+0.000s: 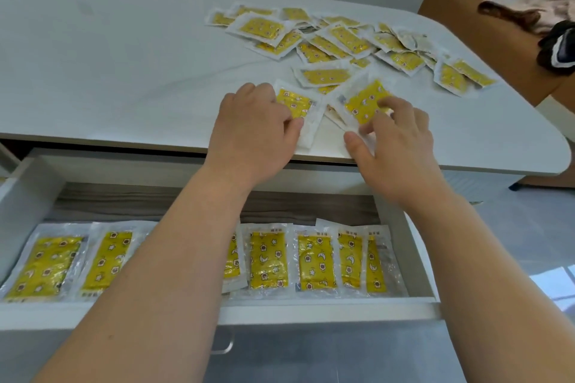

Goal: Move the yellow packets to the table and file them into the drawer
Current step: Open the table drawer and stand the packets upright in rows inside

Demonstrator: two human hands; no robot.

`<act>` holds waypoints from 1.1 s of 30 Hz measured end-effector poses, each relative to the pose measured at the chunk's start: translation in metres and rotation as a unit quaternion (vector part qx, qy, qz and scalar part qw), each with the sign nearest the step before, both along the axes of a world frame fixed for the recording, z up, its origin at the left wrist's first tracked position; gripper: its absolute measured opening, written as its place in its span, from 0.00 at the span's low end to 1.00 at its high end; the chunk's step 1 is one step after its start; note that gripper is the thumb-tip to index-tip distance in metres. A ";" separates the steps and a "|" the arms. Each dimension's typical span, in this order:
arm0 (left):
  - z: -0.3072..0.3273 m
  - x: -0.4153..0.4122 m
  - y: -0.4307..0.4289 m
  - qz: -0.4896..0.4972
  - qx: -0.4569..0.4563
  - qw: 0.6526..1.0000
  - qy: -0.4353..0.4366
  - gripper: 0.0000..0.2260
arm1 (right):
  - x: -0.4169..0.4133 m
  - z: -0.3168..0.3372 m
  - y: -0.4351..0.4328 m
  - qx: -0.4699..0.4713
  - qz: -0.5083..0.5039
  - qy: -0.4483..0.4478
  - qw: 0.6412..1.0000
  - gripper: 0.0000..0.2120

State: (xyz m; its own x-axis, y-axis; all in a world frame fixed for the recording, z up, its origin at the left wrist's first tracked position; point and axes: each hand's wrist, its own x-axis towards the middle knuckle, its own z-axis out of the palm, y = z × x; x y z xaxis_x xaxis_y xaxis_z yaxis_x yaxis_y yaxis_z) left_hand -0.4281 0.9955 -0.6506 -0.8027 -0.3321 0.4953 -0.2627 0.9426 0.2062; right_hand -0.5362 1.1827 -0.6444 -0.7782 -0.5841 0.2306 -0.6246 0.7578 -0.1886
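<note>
- One yellow packet (294,104) is gripped under the curled left hand (255,127), thumb at its near edge.
- A second packet (362,104) is pinched by the right hand (395,140), fingers on top, thumb at the clear border.
- Both are held low at the near edge of the surface (109,56); the loose pile (326,37) is spread beyond the fingertips.
- Below the wrists the open drawer (311,314) is seen, with a filed row (267,258) lying flat.
- Packets are judged light, thin, floppy, with slick film; best taken by the sealed margin.

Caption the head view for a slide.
Left hand and right hand each grip a yellow packet at the table edge, above the filed row in the open drawer.
</note>
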 end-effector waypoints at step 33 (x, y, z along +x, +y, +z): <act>0.078 0.081 -0.038 0.035 0.269 0.944 -0.187 0.06 | 0.085 0.058 -0.055 -0.136 0.090 -0.268 0.949 0.14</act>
